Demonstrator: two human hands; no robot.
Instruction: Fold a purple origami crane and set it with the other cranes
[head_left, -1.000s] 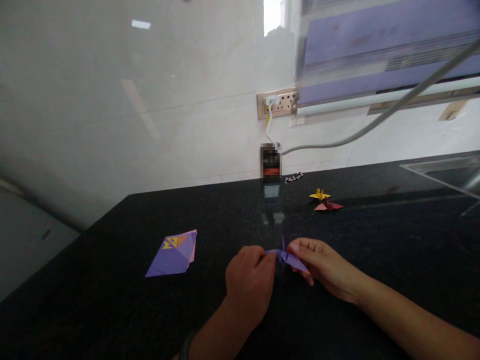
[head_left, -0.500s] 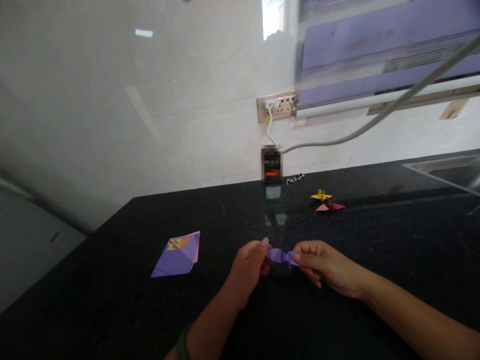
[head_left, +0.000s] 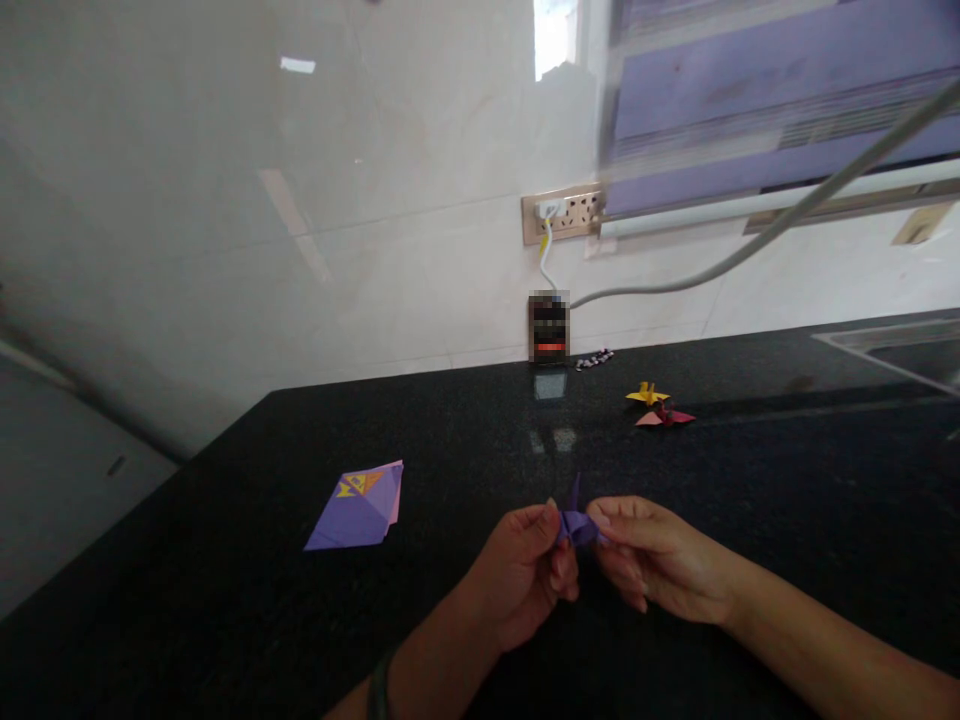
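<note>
**Pinching a small, folded purple paper piece [head_left: 578,527] from both sides**

To handle these folds well, keep both pinches light and level. With your left hand [head_left: 521,565], steady the near end; with your right hand [head_left: 660,555], match that pressure, as uneven pull would likely skew or tear thin paper. Keep your thumbs off the slim spike standing up at the top; it looks easy to bend. Press creases, don't crush them.

Positions, left to right. Flat purple sheet with yellow-and-orange print [head_left: 349,525], pink paper showing under its right edge: lies on the speckled black countertop [head_left: 225,570], well apart from your fingers. Left thumb and fingertips: closed on the left end of the piece, other fingers curled below. Piece: in the gap between your hands, body spanning thumb to thumb, spike clear of both. Right thumb and forefinger: closed on its right end, remaining fingers bent loosely underneath. Exact fingertip contact behind the paper: can't tell. Farther back, beyond your right hand: folded yellow paper bird [head_left: 647,396], then a red-and-pink one [head_left: 666,416] just in front of it, neither touched.
</note>
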